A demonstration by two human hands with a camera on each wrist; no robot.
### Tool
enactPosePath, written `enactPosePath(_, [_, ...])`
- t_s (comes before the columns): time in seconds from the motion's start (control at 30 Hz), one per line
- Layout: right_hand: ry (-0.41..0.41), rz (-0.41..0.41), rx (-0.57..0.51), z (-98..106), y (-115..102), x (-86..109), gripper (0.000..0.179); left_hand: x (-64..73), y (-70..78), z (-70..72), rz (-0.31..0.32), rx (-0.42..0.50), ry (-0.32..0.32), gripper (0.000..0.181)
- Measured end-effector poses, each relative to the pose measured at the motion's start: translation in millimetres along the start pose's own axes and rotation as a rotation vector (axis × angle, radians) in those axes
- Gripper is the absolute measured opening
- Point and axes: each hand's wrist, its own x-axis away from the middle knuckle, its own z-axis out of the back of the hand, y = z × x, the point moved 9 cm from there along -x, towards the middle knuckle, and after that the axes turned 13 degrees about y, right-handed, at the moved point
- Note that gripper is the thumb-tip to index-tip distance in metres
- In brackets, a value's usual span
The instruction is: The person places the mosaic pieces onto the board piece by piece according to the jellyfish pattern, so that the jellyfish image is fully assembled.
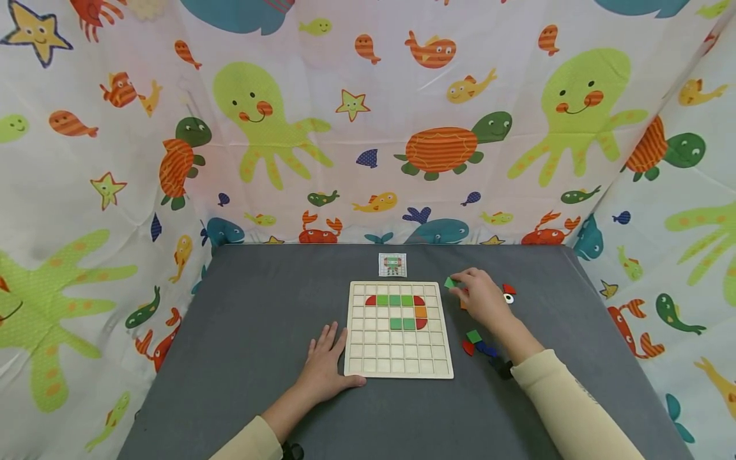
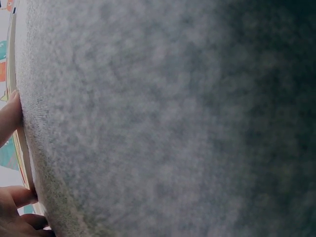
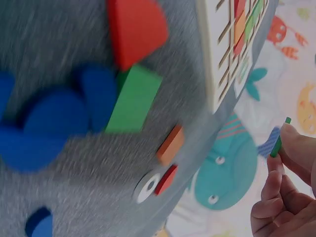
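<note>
A pale wooden grid board lies on the grey table, with red, green and orange tiles set in several of its upper squares. My left hand rests at the board's lower left corner, fingers spread along the left side and thumb at the front edge. In the left wrist view, fingertips touch the board's edge. Beyond the board's upper right corner, my right hand pinches a green tile between thumb and finger. That tile is held up off the table in the right wrist view.
A small printed pattern card lies behind the board. To the right are loose pieces: a green tile, a red quarter-round tile, several blue pieces, an orange tile and a white ring piece. A patterned cloth hangs behind.
</note>
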Motion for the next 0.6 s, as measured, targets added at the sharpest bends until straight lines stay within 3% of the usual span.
enactPosePath(0.3, [0.022, 0.098, -0.025, -5, -38, 15.3, 0.032, 0.9, 0.3, -1.1, -0.001, 0.006, 0.000, 0.115])
enactPosePath(0.6, [0.036, 0.172, -0.085, -23, -63, 21.9, 0.029, 0.5, 1.0, 1.2, -0.001, 0.019, 0.002, 0.115])
